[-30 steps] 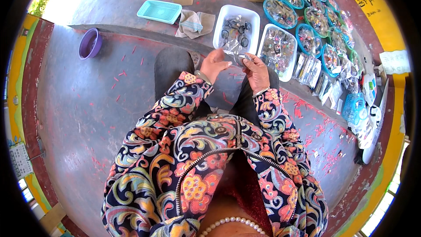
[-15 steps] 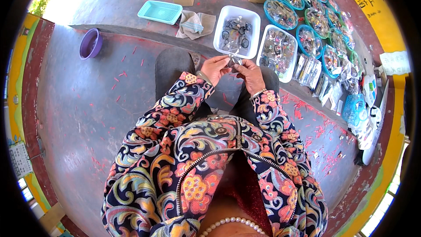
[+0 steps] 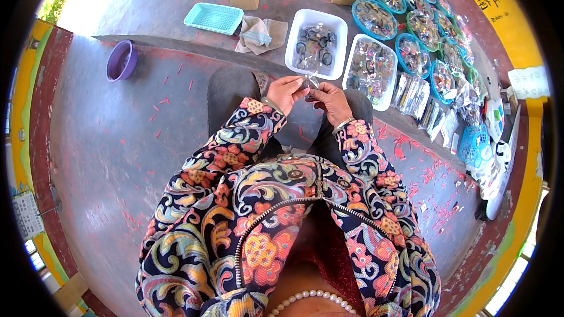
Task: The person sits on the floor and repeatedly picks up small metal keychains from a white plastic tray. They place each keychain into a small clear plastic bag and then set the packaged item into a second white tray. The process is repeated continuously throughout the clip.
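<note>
From my remote feed: round blue baskets (image 3: 376,36) crowd the right, two white tubs (image 3: 308,19) (image 3: 383,105) nearer, grey rag (image 3: 258,34) left of them. The first tub's near wall is the main obstacle, just past the fingertips; black loops (image 3: 326,57) lie inside it. Left hand (image 3: 284,94) and right hand (image 3: 333,104) are both nearly closed, thumbs and fingers pinching one small clear packet (image 3: 311,84) between them, above the lap (contents dark, too small for me to tell). I'd judge it light, soft, crinkly, a bit slippery; best gripped by opposite edges.
</note>
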A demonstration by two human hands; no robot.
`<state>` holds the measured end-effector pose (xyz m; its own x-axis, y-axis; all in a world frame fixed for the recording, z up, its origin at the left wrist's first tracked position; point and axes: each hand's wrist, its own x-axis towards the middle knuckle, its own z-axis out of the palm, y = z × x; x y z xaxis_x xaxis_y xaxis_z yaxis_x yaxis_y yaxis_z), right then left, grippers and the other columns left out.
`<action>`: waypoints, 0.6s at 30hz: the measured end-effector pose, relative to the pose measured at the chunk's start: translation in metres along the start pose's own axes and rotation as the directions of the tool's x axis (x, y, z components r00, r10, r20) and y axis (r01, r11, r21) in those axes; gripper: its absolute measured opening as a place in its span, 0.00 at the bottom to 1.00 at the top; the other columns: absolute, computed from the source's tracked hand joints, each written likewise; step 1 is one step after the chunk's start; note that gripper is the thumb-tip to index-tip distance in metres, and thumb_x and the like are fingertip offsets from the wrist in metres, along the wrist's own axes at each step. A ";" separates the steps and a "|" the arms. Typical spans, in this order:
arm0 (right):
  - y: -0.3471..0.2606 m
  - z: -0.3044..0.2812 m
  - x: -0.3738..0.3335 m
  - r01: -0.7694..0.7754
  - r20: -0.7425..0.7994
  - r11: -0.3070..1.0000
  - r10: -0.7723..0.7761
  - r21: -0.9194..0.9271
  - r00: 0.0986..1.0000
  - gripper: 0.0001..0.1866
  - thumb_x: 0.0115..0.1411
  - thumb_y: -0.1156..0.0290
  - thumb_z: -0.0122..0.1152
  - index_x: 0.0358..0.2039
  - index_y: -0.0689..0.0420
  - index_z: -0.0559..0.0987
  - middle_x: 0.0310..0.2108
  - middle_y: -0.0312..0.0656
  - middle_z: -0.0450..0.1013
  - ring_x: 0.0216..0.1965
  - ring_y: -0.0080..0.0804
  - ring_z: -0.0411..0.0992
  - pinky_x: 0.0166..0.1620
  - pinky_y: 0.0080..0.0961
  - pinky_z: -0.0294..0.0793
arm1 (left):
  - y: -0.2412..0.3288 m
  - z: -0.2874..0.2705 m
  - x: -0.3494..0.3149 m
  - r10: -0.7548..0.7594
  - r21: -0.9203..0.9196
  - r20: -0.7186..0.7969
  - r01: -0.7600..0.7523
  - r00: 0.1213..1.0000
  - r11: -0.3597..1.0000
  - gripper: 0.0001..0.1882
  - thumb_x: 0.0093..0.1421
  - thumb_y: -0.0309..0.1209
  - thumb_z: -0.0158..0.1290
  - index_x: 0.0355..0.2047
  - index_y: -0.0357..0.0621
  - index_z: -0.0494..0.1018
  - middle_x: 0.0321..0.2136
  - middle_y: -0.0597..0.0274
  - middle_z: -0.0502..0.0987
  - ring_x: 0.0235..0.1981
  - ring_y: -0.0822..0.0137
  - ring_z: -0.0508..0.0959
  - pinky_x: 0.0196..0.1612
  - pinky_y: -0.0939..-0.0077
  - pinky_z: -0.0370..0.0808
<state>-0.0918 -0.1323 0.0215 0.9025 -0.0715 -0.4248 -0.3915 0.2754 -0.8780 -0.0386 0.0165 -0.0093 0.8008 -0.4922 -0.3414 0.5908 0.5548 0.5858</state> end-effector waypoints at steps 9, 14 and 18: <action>0.002 -0.002 0.003 0.229 -0.162 0.973 -0.221 0.035 0.962 0.08 0.51 0.68 0.59 0.28 0.59 0.75 0.23 0.31 0.70 0.24 0.16 0.64 0.29 0.13 0.61 | -0.005 0.007 -0.001 0.004 0.307 0.040 -0.016 0.999 0.952 0.12 0.56 0.27 0.46 0.37 0.30 0.68 0.33 0.55 0.73 0.34 0.66 0.76 0.35 0.78 0.74; 0.006 -0.005 0.004 0.274 -0.161 0.961 -0.265 0.034 0.951 0.07 0.52 0.70 0.57 0.27 0.61 0.76 0.22 0.32 0.70 0.25 0.17 0.65 0.30 0.13 0.61 | 0.002 0.014 -0.007 -0.057 0.380 0.008 0.050 0.998 0.923 0.13 0.56 0.29 0.48 0.38 0.30 0.68 0.32 0.57 0.74 0.31 0.68 0.76 0.28 0.83 0.72; 0.009 -0.006 0.004 0.324 -0.183 0.941 -0.304 0.095 0.935 0.06 0.51 0.72 0.57 0.26 0.62 0.76 0.20 0.33 0.70 0.23 0.17 0.64 0.29 0.13 0.61 | 0.002 0.016 -0.005 -0.094 0.346 0.029 0.078 0.995 0.935 0.13 0.56 0.29 0.47 0.38 0.31 0.68 0.32 0.56 0.74 0.32 0.68 0.76 0.32 0.80 0.74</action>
<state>-0.0925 -0.1353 0.0102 0.9299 -0.3256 -0.1709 -0.0587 0.3275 -0.9430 -0.0430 0.0097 0.0051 0.7386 -0.5613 -0.3733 0.5805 0.2481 0.7755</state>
